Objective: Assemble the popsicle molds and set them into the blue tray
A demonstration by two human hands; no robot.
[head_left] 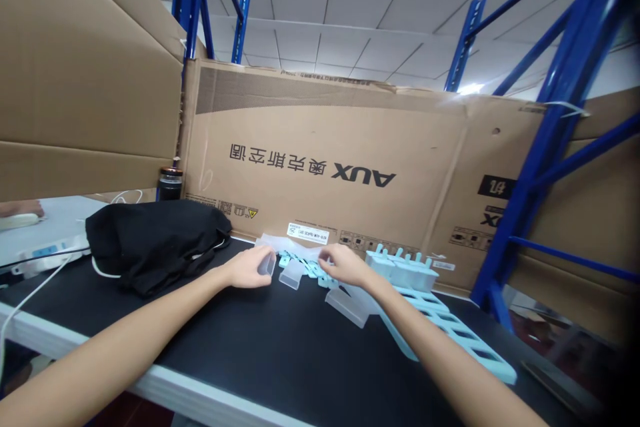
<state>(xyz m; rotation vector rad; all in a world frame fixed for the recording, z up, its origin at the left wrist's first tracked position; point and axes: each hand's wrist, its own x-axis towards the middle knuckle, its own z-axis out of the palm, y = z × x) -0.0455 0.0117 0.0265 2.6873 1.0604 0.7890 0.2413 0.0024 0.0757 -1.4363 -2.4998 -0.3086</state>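
My left hand is wrapped round a small clear plastic case above the black tabletop. My right hand reaches into a pile of small light-blue pieces, its fingers bent together; whether a piece is between them is too small to tell. Between my hands lies another clear case, and a longer clear case rests below my right hand. The light-blue tray with rectangular openings lies partly under my right forearm. Behind it stand light-blue moulds with upright sticks.
A black cloth bag sits at the left, with a dark jar behind it. White cables and a power strip are at far left. Cardboard and blue rack posts bound the black table.
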